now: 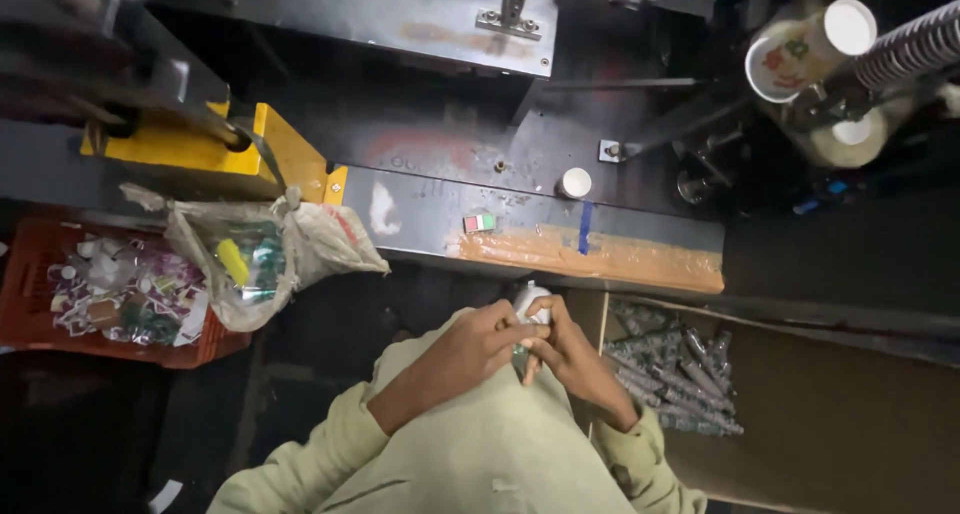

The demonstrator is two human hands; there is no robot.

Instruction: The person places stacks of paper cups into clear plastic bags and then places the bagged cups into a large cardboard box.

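Observation:
Both my hands meet in front of my chest over a short stack of white paper cups. My left hand wraps the stack from the left. My right hand grips it from the right, fingers curled around its lower end. The stack's top sticks out above my fingers; its bottom is hidden by them. Pale green sleeves cover both my forearms.
A cardboard box at right holds several wrapped cup stacks. A dark metal machine bench lies ahead with a single white cup on it. A sack of scrap and a red crate stand at left. Printed cups sit at top right.

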